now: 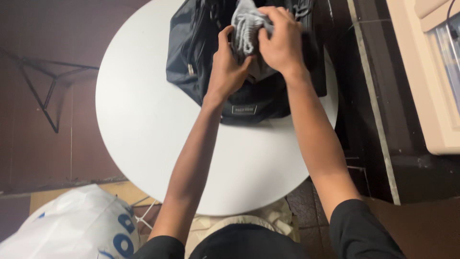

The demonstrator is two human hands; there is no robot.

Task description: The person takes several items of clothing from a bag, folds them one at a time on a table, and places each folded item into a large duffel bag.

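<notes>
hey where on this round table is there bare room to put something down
The white round table is bare across its left side and the near edge under the forearms. The far right is crowded: the dark bag sits there, with the left hand and right hand gripping grey cloth.

One round table point(143, 120), one dark bag point(191, 52), one grey garment point(245, 26), one white sack point(72, 225).

Bag point(201, 57) on table point(143, 120), cloth point(245, 26) in bag, sack point(72, 225) below-left

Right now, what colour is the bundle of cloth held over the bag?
Light grey cloth, seen best in the head view.
</notes>
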